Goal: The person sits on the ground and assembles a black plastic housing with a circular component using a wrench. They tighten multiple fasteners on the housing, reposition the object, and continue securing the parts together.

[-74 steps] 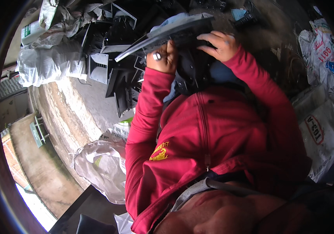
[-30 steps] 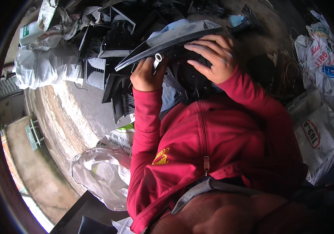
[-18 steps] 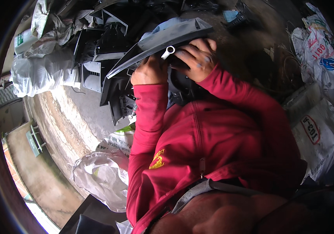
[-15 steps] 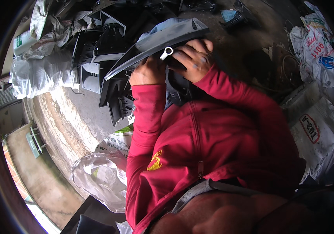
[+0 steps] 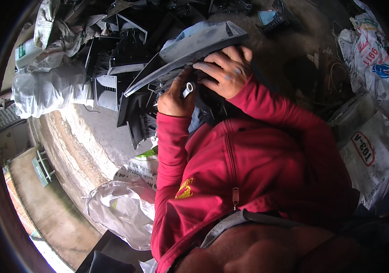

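A grey-black moulded panel (image 5: 199,43), long and wedge-shaped, is tilted across in front of my chest. My left hand (image 5: 174,102) is closed around a silver ring wrench (image 5: 188,89), its ring end showing beside the thumb. The wrench's other end is hidden in the hand, and the fingertips reach under the panel's near edge. My right hand (image 5: 230,73) grips the panel's near side towards its right end, index finger stretched left along the underside. What lies beneath those fingertips is hidden.
Black moulded parts (image 5: 128,50) are heaped at the far left. White plastic-wrapped bundles (image 5: 51,86) stand beside them. Printed white sacks (image 5: 371,150) line the right side. A clear plastic bag (image 5: 119,209) lies near my left elbow. A dark part with a blue patch (image 5: 271,19) rests on the floor beyond.
My left hand has drawn back slightly towards me and turned, bringing the wrench's ring end lower, away from the panel. My right index finger now reaches further along the underside. The panel has shifted slightly right.
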The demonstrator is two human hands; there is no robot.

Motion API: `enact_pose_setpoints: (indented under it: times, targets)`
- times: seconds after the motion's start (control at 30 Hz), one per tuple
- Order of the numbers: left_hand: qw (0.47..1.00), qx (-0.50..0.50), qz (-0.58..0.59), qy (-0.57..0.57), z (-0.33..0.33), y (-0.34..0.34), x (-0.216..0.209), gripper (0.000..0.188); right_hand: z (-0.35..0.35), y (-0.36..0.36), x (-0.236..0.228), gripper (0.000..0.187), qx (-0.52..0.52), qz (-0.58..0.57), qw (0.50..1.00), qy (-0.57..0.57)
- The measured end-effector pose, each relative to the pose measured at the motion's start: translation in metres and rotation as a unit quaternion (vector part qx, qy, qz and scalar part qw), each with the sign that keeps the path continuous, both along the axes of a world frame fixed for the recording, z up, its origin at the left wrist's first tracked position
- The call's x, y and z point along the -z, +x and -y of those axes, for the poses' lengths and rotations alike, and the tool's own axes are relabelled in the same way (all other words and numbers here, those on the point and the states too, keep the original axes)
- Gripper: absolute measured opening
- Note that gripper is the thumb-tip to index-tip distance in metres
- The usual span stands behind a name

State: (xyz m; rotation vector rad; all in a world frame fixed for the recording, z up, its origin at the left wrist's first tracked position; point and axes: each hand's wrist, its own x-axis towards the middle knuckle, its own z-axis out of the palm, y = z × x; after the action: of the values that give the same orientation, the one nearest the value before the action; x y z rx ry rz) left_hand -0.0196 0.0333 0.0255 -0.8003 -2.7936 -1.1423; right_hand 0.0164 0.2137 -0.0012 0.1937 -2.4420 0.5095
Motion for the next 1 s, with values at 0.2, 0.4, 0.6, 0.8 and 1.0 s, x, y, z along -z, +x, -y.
enact_pose_setpoints:
  times: [0.2, 0.4, 0.6, 0.8, 1.0]
  targets:
    - [0.990, 0.010, 0.096, 0.101, 0.005, -0.001, 0.009, 0.041, 0.003, 0.000, -0.003, 0.040, 0.002, 0.012, 1.000, -0.010]
    - [0.989, 0.032, 0.079, 0.123, 0.007, -0.004, 0.017, 0.043, 0.005, -0.002, -0.007, 0.041, 0.003, 0.036, 0.999, -0.006]
    - [0.999, -0.006, 0.017, 0.044, 0.005, 0.006, 0.009, 0.046, 0.005, -0.001, -0.012, 0.043, 0.002, 0.037, 0.999, 0.005]
    - [1.000, 0.002, -0.006, 0.004, 0.005, 0.003, 0.009, 0.048, 0.005, -0.001, -0.012, 0.042, 0.000, 0.039, 0.999, 0.003]
    - [0.998, -0.025, -0.015, -0.055, 0.007, 0.004, 0.008, 0.047, 0.006, -0.002, -0.012, 0.041, -0.005, 0.028, 1.000, 0.002]
